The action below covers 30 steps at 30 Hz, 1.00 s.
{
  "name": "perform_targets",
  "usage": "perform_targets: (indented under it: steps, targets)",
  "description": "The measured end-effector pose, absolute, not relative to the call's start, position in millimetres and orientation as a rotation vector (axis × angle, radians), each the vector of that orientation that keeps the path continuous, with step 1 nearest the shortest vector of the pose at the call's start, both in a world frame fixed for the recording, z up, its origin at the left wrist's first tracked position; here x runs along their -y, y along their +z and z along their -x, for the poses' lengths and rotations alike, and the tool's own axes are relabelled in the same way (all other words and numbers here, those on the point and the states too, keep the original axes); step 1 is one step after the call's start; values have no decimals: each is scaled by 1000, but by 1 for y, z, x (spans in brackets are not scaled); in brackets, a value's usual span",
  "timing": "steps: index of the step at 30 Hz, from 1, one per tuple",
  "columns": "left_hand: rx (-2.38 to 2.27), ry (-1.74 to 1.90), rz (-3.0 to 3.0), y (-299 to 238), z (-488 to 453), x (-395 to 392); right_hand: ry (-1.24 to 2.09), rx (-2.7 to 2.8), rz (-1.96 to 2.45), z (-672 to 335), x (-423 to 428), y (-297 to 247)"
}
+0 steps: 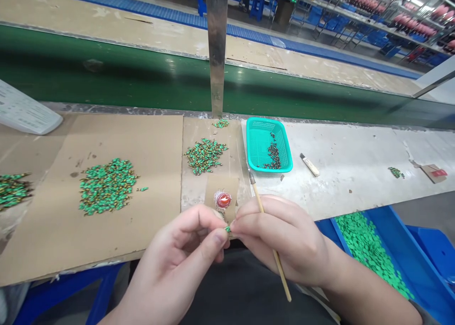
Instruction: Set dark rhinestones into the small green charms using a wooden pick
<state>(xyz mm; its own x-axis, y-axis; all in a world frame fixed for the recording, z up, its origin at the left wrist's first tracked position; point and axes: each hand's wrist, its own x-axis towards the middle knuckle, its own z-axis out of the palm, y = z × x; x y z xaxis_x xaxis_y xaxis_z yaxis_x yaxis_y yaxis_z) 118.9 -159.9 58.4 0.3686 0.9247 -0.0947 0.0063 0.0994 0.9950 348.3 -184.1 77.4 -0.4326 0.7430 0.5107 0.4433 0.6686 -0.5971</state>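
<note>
My left hand is closed, its thumb and fingertips pinching a small green piece. Thumb and forefinger of my right hand meet at the same piece, which they partly hide. Threaded through my right fingers is a thin paintbrush with a wooden handle, its tip pointing away from me. Just beyond my fingertips, a small round dish of red paint or glue sits on a cardboard scrap. Farther off lies a pile of green and gold pieces.
A turquoise basket holds small dark parts. Right of it lies a flat brush. A larger pile of green and gold pieces covers cardboard at left. A blue bin contains green pieces. A metal post rises at the table's back.
</note>
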Motion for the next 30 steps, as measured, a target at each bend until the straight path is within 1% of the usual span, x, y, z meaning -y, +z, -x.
perform_targets:
  steps: [5, 11, 14, 20, 25, 30]
  targets:
    - [-931, 865, -1211, 55, -118, 160, 521, 1985, 918, -344, 179, 74]
    - [-919, 923, -1127, 53, -123, 164, 720, 1711, 1005, -340, 179, 70]
    - [-926, 930, -1124, 52, -123, 166, 756, 1697, 995, -339, 181, 69]
    - [-914, 966, -1160, 50, -124, 172, 660, 1743, 1000, -334, 183, 70]
    - [-903, 1053, -1225, 50, -126, 176, 787, 1644, 1013, -332, 184, 74]
    - [-882, 1034, -1347, 47, -122, 176, 819, 1626, 1029, -332, 185, 74]
